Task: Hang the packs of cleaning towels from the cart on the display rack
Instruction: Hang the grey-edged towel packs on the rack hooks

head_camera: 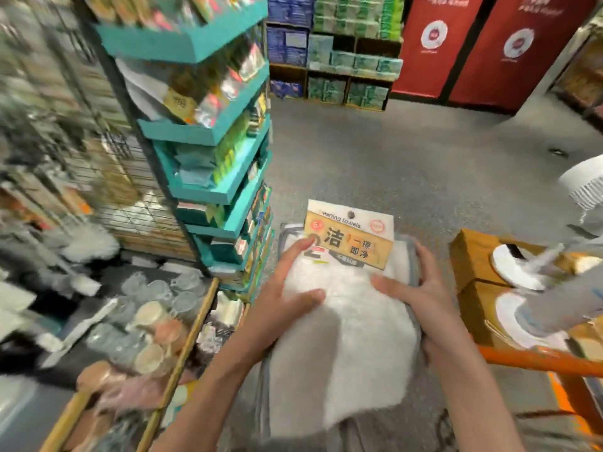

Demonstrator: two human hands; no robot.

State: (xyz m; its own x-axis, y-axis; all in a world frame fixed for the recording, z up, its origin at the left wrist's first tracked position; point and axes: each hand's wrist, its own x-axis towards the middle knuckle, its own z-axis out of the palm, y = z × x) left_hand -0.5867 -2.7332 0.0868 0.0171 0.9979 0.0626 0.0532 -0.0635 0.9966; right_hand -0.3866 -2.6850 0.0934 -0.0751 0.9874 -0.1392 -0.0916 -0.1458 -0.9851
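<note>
Left hand (287,285) and right hand (421,288) each grip a side edge of the towel pack (346,308), thumbs on top, fingers curled beneath. Its long axis runs away from the person, header card (350,234) with its hang hole farthest. The wire rack (107,164) stands off to the left, nearer the left hand; the cart (535,360) lies right.

- White fluffy towel pack's yellow-and-white card header (349,234): "…eaning towels", large "洁", "一擦即净", a big "2".
- Small red circle on that card: possibly "5", blurred.
- Red wall panels (456,44): round logos, unreadable.
</note>
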